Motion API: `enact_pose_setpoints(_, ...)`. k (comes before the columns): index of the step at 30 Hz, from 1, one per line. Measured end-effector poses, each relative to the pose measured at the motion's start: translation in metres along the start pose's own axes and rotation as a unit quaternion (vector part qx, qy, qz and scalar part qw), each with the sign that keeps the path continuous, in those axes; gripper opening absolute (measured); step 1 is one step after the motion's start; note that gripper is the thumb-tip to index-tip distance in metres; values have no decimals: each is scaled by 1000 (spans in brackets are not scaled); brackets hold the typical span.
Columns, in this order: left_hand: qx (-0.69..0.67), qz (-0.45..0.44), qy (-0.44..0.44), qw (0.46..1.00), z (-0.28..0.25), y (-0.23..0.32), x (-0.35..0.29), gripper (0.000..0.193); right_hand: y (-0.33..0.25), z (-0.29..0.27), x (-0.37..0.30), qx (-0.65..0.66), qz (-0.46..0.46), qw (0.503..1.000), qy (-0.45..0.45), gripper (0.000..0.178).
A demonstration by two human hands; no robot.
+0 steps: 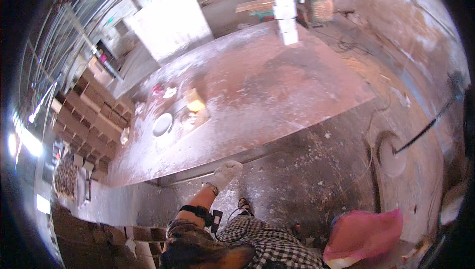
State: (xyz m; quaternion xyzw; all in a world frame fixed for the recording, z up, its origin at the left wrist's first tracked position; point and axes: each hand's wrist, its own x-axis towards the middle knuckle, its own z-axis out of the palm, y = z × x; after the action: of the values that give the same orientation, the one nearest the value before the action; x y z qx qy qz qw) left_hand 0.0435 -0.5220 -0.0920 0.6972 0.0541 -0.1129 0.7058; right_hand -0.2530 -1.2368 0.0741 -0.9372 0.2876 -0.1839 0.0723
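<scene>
My left hand (228, 172), in a whitish glove, hangs beside the near edge of a large low board or table (277, 101) with a dusty reddish top. The glove looks rounded, but its fingers are too blurred to make out, and I see nothing plainly held. A dark strap with a small black device (216, 219) is on that forearm. My right hand does not show. At the lower right, near my checked clothing (267, 242), is a pink, cloth-like thing (366, 233); what supports it is hidden.
On the board are a white round lid or dish (162, 124), a yellow bag-like item (195, 102) and a stack of white blocks (286, 12). Brown cartons or cubbyholes (89, 115) line the left. A round-based stand (392, 155) with a dark pole is at right.
</scene>
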Motion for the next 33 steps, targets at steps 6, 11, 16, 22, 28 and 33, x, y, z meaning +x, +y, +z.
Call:
enact_pose_setpoints(6,278,-120,168,938,-77,35,-21,33,-255,115,3,298,-88,884,-349,33)
enact_pose_setpoints(11,60,39,307,949,-175,3,-32,26,-465,116,6,339,-6,747,-572,32)
enact_pose_setpoints(16,-88,154,287,941,-286,-37,-18,40,-587,164,-17,404,-44,690,-599,43)
enact_pose_setpoints(22,-71,23,354,932,-331,-16,0,35,-670,205,-42,414,-56,595,-687,35)
enact_pose_setpoints(28,2,15,353,936,-351,-17,22,34,-732,244,-22,345,-118,602,-710,33)
enact_pose_setpoints(33,26,24,379,925,-353,-11,28,31,-791,297,-4,254,-225,589,-734,31)
